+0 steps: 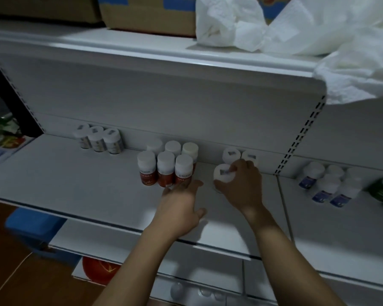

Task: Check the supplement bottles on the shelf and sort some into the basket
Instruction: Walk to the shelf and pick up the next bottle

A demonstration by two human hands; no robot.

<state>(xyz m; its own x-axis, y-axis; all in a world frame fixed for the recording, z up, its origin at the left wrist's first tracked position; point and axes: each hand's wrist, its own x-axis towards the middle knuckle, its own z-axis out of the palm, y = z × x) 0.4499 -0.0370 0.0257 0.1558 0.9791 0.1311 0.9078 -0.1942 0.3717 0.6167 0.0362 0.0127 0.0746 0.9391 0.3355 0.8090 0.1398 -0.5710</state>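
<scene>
As the right hand (241, 186) clasps a white bottle (221, 173), the splayed left hand (179, 202) beside it risks toppling red-labelled bottles (164, 171).

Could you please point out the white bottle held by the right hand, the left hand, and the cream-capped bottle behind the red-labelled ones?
white bottle (221, 173): head view, on its cap top.
left hand (179, 204): head view, on the back of the hand.
cream-capped bottle (190, 148): head view, on its cap.

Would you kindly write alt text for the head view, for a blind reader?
A person's right hand grips a white bottle on a white shelf, while the left hand rests by red-labelled bottles beside it.
</scene>
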